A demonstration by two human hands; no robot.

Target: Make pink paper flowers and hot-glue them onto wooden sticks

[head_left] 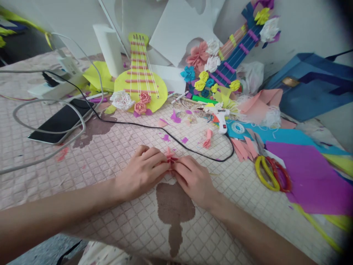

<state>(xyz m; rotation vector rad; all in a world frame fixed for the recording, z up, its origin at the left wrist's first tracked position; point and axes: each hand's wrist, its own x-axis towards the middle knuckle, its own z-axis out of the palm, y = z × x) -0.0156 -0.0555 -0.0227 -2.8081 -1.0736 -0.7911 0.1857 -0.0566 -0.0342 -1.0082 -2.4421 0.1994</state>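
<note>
A small folded pink paper flower (170, 156) is pinched between my two hands over the middle of the table. My left hand (145, 169) grips its left side with the fingers closed. From the right, my right hand (194, 178) holds its other side between thumb and fingers, and parts of the paper are hidden by the fingertips. Beyond my right hand lies a second pleated pink paper piece (207, 139), gathered at its middle. Several pink paper strips (244, 149) rest farther right.
A white glue gun (221, 118) lies at the back, its black cord (143, 126) crossing the table. Scissors (273, 173) rest beside purple paper (317, 176). Behind stand a yellow paper guitar (140, 82) and a blue one (238, 55). At left lies a phone (59, 123).
</note>
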